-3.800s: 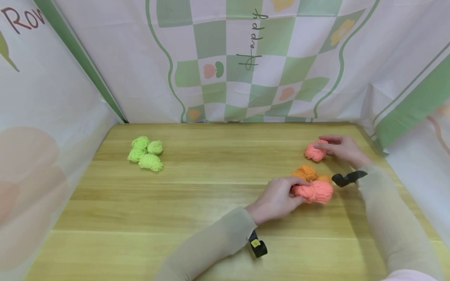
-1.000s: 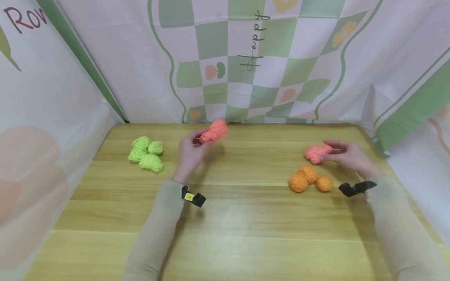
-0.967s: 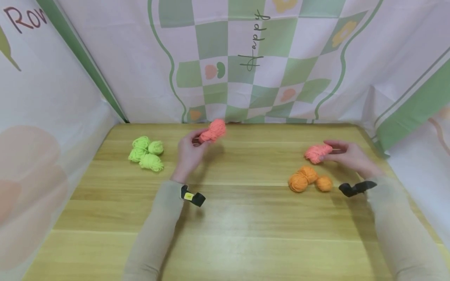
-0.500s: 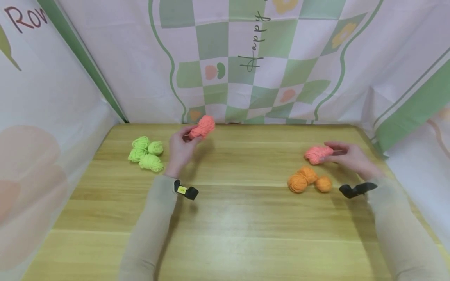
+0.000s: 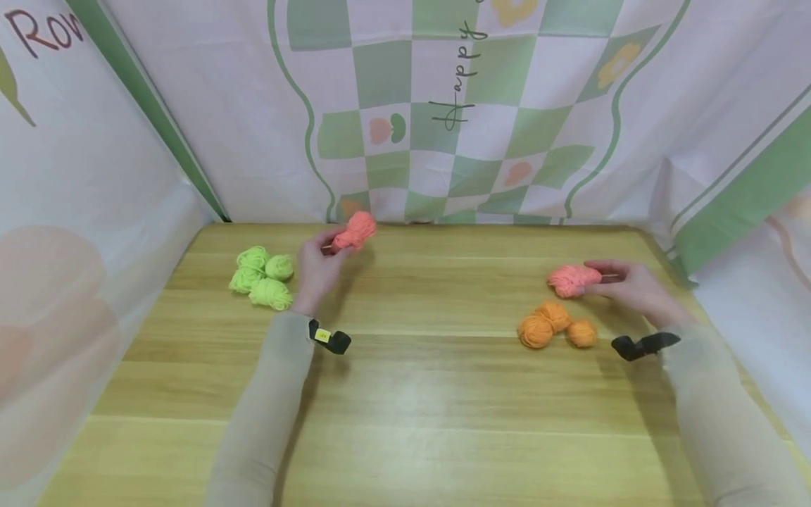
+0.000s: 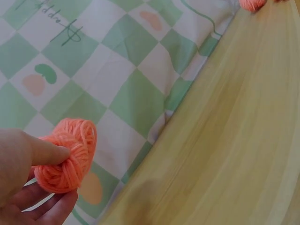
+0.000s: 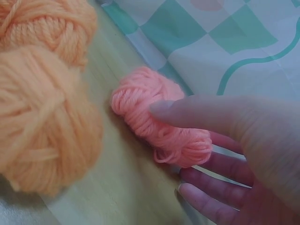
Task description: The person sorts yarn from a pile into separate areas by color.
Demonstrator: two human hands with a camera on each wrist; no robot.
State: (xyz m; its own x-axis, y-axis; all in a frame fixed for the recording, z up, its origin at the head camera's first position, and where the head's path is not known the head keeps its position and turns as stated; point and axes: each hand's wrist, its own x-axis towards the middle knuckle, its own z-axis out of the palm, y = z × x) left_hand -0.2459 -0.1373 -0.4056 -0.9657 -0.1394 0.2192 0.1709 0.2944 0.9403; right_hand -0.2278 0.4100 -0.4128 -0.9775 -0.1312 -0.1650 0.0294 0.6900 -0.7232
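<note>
My left hand [image 5: 318, 273] pinches a coral-pink yarn ball [image 5: 355, 231] between thumb and fingers, held up near the table's back edge at left of centre. In the left wrist view the thumb presses on top of this yarn, with the fingers behind and beneath it. On the right, my right hand [image 5: 633, 287] grips a second coral-pink yarn ball [image 7: 154, 112] low at the table, thumb across it and fingertips along its far side. Close in front of that hand lie orange yarn balls: two touching [image 5: 536, 330] and one slightly apart [image 5: 581, 333].
Several lime-green yarn balls [image 5: 270, 293] cluster at the back left, just left of my left hand. The wooden table [image 5: 412, 408] ends at a green-and-white checked cloth [image 5: 431, 127] hanging along its back. Cloth walls flank both sides.
My left hand has carried its pink yarn ball from over the orange ones leftward to near the green cluster. The right hand stays almost in place, its yarn ball turned slightly.
</note>
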